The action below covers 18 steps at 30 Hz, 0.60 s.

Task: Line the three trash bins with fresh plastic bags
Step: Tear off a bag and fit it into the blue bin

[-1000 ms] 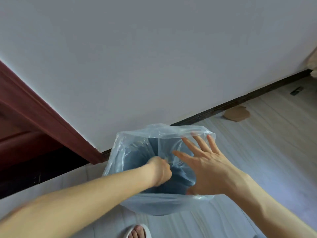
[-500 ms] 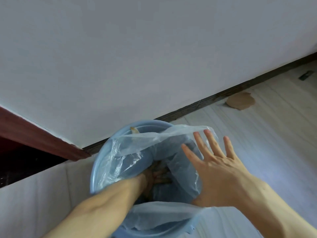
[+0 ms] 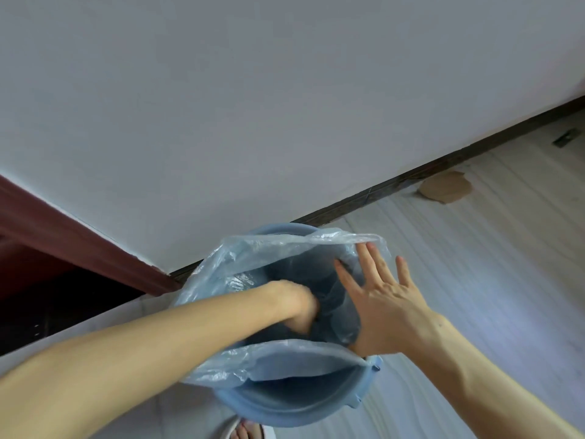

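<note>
In the head view, a blue trash bin (image 3: pixel 285 403) is seen on the floor (image 3: pixel 490 280) directly below and in front of the person, close to the dark baseboard (image 3: pixel 411 179) of the white wall (image 3: pixel 285 106), with its mouth facing up toward the camera. A thin translucent plastic bag (image 3: pixel 269 359) is draped loosely inside it; the bag's mouth is bunched above the rim rather than folded over it, and the bin's near rim is left bare. The left hand (image 3: pixel 300 307) is plunged down through the bag's opening toward the bottom of the bin, its fingers hidden, so whether they are closed or spread cannot be told. The right hand (image 3: pixel 383 299) is held open with fingers spread and pressed flat against the bag's right inner wall, at the bin's right side. Both hands are thus already at the bin; the right is judged better placed for the rim. Nothing but the bag is made out inside the bin. The step in hand is judged to be seating the liner, with the cuffing of its edge over the rim not yet done. No other bins are shown. A brown scrap (image 3: pixel 444 191) is seen lying by the baseboard, well apart.
</note>
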Tool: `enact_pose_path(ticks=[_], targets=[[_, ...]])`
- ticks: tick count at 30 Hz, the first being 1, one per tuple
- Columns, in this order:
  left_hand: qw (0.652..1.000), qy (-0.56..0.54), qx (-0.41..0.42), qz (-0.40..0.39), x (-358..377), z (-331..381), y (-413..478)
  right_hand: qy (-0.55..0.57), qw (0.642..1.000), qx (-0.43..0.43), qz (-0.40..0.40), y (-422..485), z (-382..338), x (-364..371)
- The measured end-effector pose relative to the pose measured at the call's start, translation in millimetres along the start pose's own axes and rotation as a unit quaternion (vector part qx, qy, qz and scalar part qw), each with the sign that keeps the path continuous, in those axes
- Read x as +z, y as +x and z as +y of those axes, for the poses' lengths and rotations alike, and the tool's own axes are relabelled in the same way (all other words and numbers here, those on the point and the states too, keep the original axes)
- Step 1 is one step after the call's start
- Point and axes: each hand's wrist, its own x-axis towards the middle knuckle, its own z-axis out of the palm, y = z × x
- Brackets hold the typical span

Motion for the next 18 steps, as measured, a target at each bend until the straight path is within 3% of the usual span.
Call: enact_pose_path(ticks=[2,6,12,15,18], targets=[[0.991,-0.116,-0.012,0.063,-14,-7,-38,-0.002,1.0,0.001,0.004,0,0,0],[0.928,-0.337,0.006,0.158,-10,-16,-117,0.004,1.0,0.0,0.002,-2,-2,-6],[0.915,-0.239,-0.055,0.319,74,23,-174,0.062,0.996,-0.047,0.041,-29,8,-18],[0.859,-0.213,-0.074,0.46,117,29,-162,0.106,0.983,-0.073,0.129,-60,7,-13],[0.831,-0.236,-0.072,0.499,134,39,-150,0.131,0.957,-0.109,0.236,-87,-3,5]])
